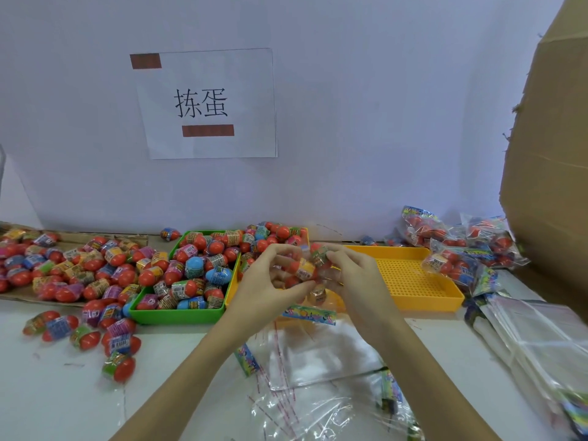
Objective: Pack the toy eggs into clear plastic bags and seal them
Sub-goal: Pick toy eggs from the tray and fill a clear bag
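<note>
Both hands are raised over the middle of the table and hold a clear plastic bag (321, 313) with several toy eggs (302, 269) in it. My left hand (270, 281) grips the bag's left side. My right hand (353, 272) pinches its right side at an egg near the top. The bag's colourful header strip (310, 314) hangs below the hands. A green tray (178, 315) full of red and blue eggs sits to the left. More loose eggs (86, 272) cover the table's left side.
A yellow perforated tray (410, 281) lies right of the hands. Filled bags (461, 246) are piled at the back right. Empty clear bags lie in front of me (318, 361) and stacked at right (541, 338). A cardboard box (550, 154) stands at far right.
</note>
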A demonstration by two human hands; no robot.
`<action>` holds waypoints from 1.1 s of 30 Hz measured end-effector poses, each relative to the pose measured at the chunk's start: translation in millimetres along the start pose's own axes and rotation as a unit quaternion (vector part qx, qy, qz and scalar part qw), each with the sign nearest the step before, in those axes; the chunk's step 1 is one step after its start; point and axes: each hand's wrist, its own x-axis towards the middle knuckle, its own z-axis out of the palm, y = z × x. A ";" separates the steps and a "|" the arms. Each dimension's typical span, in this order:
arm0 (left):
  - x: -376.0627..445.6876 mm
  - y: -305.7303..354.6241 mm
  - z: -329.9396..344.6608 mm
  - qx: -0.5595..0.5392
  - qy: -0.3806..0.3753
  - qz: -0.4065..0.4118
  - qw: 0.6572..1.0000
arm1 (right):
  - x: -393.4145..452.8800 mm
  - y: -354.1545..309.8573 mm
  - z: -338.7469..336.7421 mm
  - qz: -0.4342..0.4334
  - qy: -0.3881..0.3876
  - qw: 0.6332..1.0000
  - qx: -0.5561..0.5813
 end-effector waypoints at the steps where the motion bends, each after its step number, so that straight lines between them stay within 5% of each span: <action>1: -0.1 -0.7 0.7 -0.019 0.007 -0.007 1.000 | 0.2 0.8 -0.2 -0.001 -0.005 1.000 -0.009; 15: -3.9 3.1 7.0 -0.018 -0.007 -0.032 0.999 | -4.6 2.9 -1.2 -0.078 0.064 0.991 -0.087; 27: -4.8 6.0 7.8 -0.103 0.078 -0.038 0.991 | -6.3 -6.8 -4.2 -0.089 0.036 0.981 -0.169; 33: -6.1 12.3 7.5 -0.140 0.038 -0.047 0.988 | -7.1 -8.2 -4.0 -0.123 0.058 0.966 -0.221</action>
